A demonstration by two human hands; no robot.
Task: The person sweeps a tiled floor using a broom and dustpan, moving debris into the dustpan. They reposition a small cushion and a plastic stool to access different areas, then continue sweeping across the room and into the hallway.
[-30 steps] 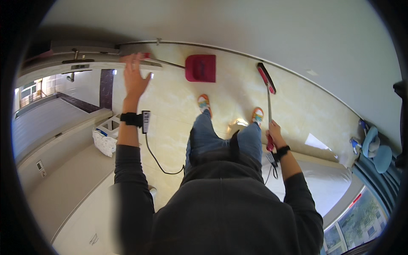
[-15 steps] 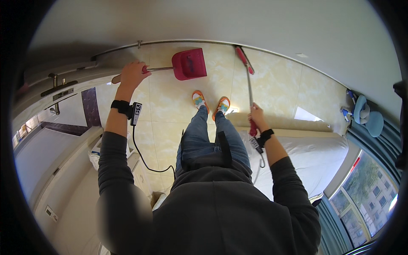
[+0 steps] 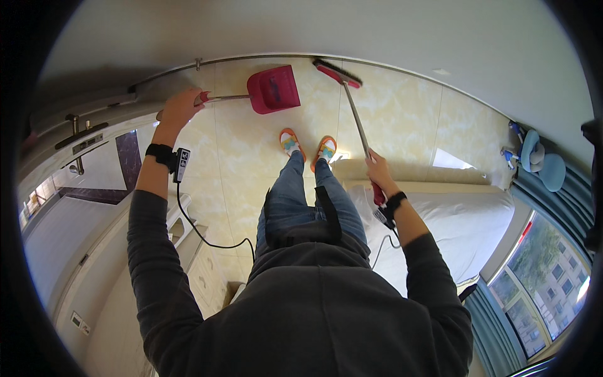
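The left hand (image 3: 181,108) grasps the dustpan (image 3: 273,91), and the right hand (image 3: 380,171) grasps the broom (image 3: 357,119), its brush (image 3: 340,75) near the wall (image 3: 377,31), at right of the dustpan, whose edge (image 3: 294,87) is best kept low and flat.

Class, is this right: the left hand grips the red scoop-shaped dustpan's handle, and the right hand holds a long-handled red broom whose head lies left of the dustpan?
Not quite: the head view shows the red, dark-bristled broom head right of the red, scoop-shaped dustpan. The left hand and right hand are as stated.
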